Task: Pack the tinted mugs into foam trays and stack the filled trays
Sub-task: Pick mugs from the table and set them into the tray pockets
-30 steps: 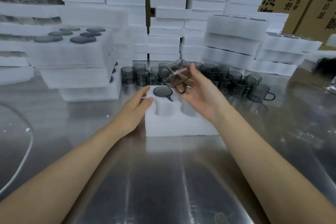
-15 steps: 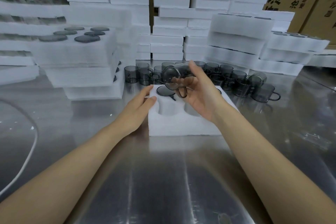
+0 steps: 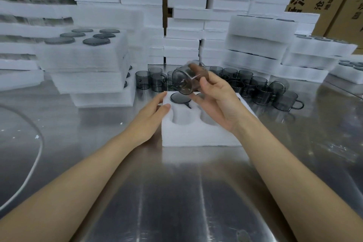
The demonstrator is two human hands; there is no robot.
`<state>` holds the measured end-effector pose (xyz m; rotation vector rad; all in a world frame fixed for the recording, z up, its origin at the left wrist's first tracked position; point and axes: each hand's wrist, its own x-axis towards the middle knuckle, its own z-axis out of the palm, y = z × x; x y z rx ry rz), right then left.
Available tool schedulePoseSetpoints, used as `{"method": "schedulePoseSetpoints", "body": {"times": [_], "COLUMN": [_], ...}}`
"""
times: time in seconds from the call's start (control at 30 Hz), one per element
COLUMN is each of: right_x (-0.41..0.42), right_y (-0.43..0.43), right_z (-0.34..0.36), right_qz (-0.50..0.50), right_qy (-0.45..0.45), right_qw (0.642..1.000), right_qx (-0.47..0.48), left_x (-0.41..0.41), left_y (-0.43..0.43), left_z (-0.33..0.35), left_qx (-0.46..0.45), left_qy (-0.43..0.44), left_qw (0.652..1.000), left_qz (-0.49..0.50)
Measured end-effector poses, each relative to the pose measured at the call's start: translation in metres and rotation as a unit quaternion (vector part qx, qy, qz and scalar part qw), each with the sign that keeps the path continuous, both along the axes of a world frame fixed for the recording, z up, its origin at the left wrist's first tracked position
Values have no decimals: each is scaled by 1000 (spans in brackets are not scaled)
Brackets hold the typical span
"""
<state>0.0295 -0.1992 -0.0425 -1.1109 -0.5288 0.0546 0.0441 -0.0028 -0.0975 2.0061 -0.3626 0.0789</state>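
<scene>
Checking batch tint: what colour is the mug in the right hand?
The mug is translucent smoky grey; head view.

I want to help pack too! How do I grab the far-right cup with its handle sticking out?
Pinch the far-right mug by its handle, coming from the right. It stands upright, the handle juts right, and the other mugs crowd its left side.
</scene>
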Motion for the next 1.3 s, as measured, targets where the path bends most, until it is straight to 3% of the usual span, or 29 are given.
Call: {"method": "schedulePoseSetpoints", "body": {"times": [0.13, 0.23, 0.47, 0.6, 0.73, 1.07, 1.23, 1.3], "right_x": [-1, -2, -4, -12, -19, -27, -32, -34], "right_y": [1, 3, 6, 9, 14, 19, 18, 14], "right_z": [2, 4, -2, -2, 0, 2, 4, 2], "right_qz": [32, -11, -132, -88, -82, -173, -151, -122], "right_qy": [47, 52, -62, -122, -159, -230, -293, -279], "right_qw": [998, 998, 973, 937, 907, 764, 662, 641], "right_qx": [34, 37, -178, -316, -381, -578, -673, -705], "left_x": [3, 5, 6, 4, -1, 3, 2, 2], "left_y": [1, 2, 5, 3, 1, 1, 2, 2], "left_z": [-3, -4, -3, 6, 8, 1, 2, 1], "left_qx": [3, 3, -39, -49, -67, -59, -59, -65], "left_qy": [-7, -6, 60, 61, 56, 57, 53, 46], "left_qw": [1000, 1000, 994, 993, 993, 994, 994, 994], "left_qz": [-8, -12, -78, -84, -78, -66, -70, -70]}}
